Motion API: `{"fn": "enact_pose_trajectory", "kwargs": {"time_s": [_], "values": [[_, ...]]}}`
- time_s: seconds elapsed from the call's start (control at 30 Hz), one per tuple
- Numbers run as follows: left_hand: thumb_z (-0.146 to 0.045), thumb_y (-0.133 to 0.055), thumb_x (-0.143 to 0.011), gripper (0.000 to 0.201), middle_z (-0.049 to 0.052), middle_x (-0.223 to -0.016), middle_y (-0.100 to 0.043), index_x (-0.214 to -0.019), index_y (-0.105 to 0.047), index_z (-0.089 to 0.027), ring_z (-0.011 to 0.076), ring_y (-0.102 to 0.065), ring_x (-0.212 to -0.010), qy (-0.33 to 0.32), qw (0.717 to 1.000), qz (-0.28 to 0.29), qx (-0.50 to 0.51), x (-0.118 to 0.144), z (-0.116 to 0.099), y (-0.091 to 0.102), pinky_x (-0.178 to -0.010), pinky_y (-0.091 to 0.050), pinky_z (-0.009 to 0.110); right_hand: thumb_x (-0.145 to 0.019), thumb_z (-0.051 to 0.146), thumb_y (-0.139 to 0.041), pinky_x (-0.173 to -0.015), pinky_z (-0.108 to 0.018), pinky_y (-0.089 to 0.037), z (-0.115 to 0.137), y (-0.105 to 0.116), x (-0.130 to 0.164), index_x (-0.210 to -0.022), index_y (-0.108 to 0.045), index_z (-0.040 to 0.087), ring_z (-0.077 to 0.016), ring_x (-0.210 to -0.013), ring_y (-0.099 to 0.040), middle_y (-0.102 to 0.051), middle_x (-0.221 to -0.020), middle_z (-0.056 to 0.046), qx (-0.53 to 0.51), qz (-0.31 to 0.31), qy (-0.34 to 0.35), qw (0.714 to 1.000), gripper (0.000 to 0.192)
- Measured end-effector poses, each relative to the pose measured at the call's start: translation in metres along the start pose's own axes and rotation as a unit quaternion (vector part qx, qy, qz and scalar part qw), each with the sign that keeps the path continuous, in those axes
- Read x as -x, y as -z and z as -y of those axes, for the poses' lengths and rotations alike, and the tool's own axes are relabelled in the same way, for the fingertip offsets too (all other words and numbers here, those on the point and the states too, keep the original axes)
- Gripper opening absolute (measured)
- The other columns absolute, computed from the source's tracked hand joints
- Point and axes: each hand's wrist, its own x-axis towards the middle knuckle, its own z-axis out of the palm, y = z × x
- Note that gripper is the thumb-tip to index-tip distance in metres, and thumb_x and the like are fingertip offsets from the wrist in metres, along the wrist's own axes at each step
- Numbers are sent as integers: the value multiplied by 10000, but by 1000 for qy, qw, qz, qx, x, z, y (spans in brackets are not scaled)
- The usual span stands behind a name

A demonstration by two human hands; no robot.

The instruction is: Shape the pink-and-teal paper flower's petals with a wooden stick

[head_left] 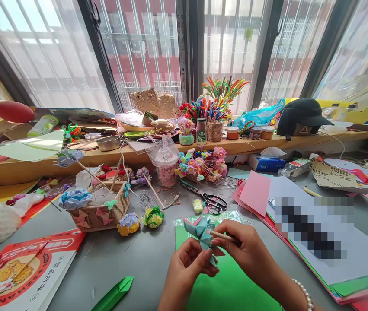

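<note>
Between my two hands is a folded paper flower (200,229) in light blue with some pink paper at its edges. My left hand (192,261) grips it from below, fingers pressed on its lower petals. In my right hand (244,239) is a thin wooden stick (224,236), pinched between thumb and fingers, its tip against the flower's middle. Beneath both hands lies green paper (222,285), partly under a clear plastic sleeve (232,216). Left of them sit a green and yellow paper flower (153,217) and a purple and yellow one (128,223).
Black-handled scissors (214,202) lie behind the hands. A cardboard box (97,211) with paper flowers stands left, near a lidded plastic cup (166,166). Stacked coloured paper (359,276) fills the right side. A folded green paper strip (114,293) and a printed bag (24,272) lie front left.
</note>
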Motion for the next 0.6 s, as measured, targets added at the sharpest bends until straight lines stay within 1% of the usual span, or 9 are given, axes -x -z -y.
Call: {"fn": "enact_pose_trajectory", "kwargs": {"time_s": [0.1, 0.23, 0.33, 0.43, 0.53, 0.6], "values": [[-333, -806, -521, 334, -18, -477, -656, -547, -533, -142, 93, -602, -418, -1, 1000, 5, 15, -1, 0, 1, -446, -461, 167, -814, 441, -549, -502, -225, -370, 0, 1, -2, -668, -612, 167, -129, -581, -497, -537, -652, -7, -1, 11, 2, 1000, 317], [-325, -799, -546, 296, -25, -489, -656, -578, -575, -134, 79, -595, -412, -2, 999, 32, 38, 0, 0, 2, -449, -458, 161, -803, 489, -541, -540, -237, -397, 1, 4, -4, -677, -641, 155, -139, -627, -500, -524, -695, -23, -53, 30, -2, 998, 370], [-314, -795, -559, 276, -25, -497, -655, -590, -592, -130, 78, -595, -419, -4, 998, 42, 40, 1, 0, 2, -459, -457, 167, -816, 472, -532, -526, -221, -402, 2, 5, -4, -636, -614, 159, -124, -608, -486, -482, -676, -4, -83, 38, -4, 996, 371], [-318, -796, -555, 278, -19, -505, -659, -595, -597, -130, 83, -595, -429, -3, 998, 46, 39, 2, 0, 0, -468, -456, 174, -844, 443, -503, -526, -218, -404, 0, 4, -3, -621, -582, 160, -122, -613, -479, -468, -684, -3, -76, 38, 8, 996, 370], [-314, -795, -557, 280, -12, -529, -667, -582, -581, -136, 90, -596, -446, -6, 998, 42, 40, 2, 2, 0, -479, -459, 185, -874, 375, -475, -536, -224, -406, -3, 0, -1, -640, -559, 163, -131, -630, -487, -478, -701, -11, -48, 20, 16, 999, 326], [-314, -787, -569, 276, -9, -533, -661, -577, -576, -137, 98, -597, -460, -13, 999, 34, 30, 1, 4, 2, -490, -465, 193, -877, 312, -477, -542, -227, -406, -3, -2, 0, -652, -552, 167, -132, -627, -494, -482, -701, -10, -26, -2, 26, 999, 277]]}}
